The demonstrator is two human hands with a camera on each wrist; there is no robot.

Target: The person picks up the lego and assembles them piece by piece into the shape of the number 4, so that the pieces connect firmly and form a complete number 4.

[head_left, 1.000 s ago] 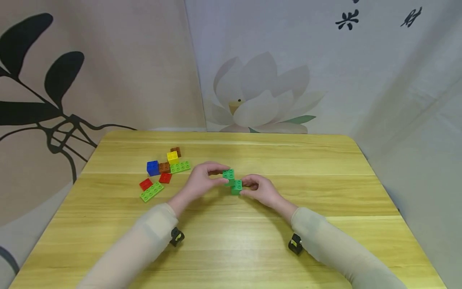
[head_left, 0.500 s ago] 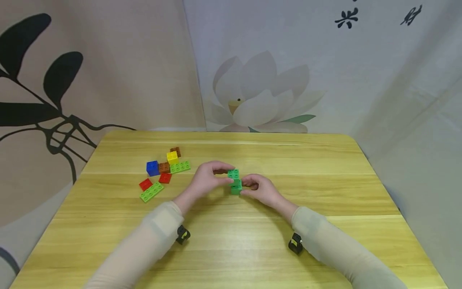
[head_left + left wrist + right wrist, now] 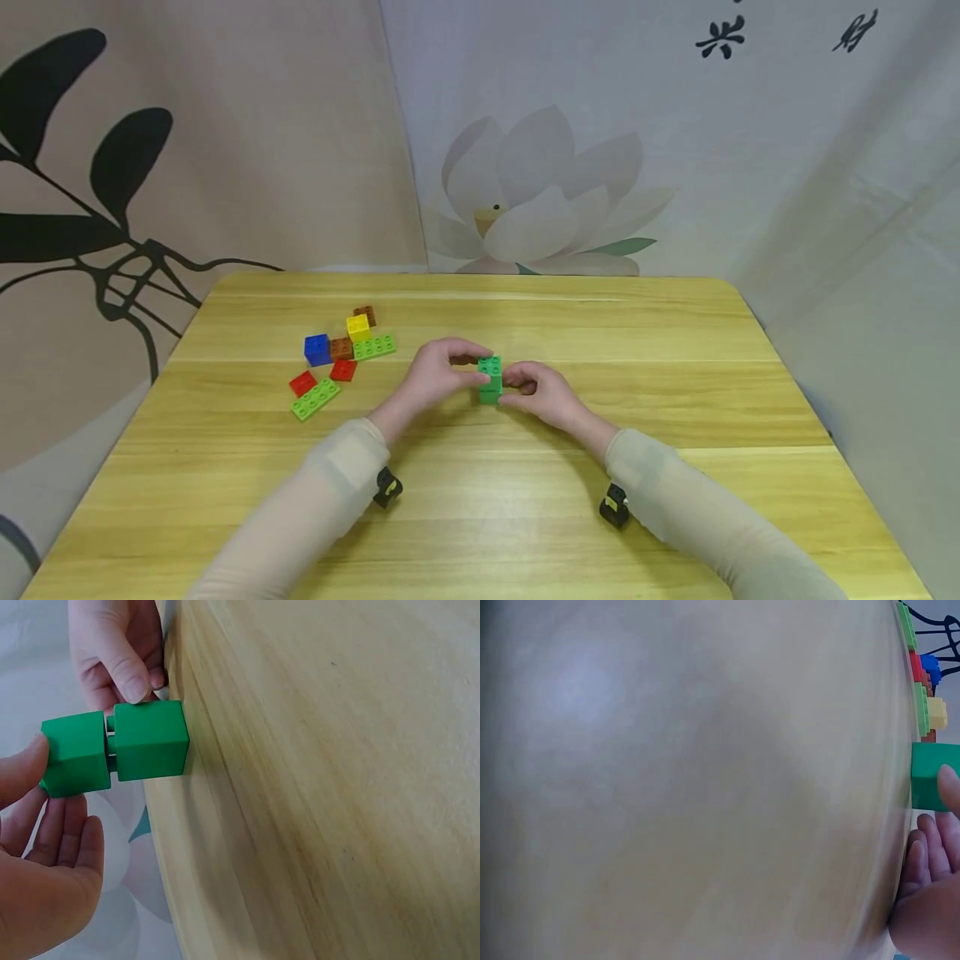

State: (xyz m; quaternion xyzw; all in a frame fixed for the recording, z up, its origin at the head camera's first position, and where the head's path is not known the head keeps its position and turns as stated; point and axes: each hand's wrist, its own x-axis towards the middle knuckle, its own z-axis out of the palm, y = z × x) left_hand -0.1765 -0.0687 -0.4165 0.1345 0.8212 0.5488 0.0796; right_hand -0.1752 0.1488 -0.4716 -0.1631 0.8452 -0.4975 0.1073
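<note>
Two green building bricks stand one over the other near the middle of the table. My left hand [image 3: 437,372] pinches the upper green brick [image 3: 75,754] between thumb and fingers. Below it, the lower green brick [image 3: 152,741] sits on the wooden table, its studs showing in a narrow gap between the two in the left wrist view. My right hand [image 3: 546,395] holds this lower brick from the right, thumb against its side. At the edge of the right wrist view, the lower brick shows partly behind the right thumb.
Left of my hands lie a blue brick [image 3: 317,350], a yellow brick [image 3: 358,327], two brown bricks, two flat red bricks and two long lime bricks [image 3: 316,398]. A printed curtain [image 3: 570,125] hangs behind the table [image 3: 480,533].
My left hand has moved right and slightly down with its green brick, from the upper left of the other brick to directly over it. My right hand has stayed put.
</note>
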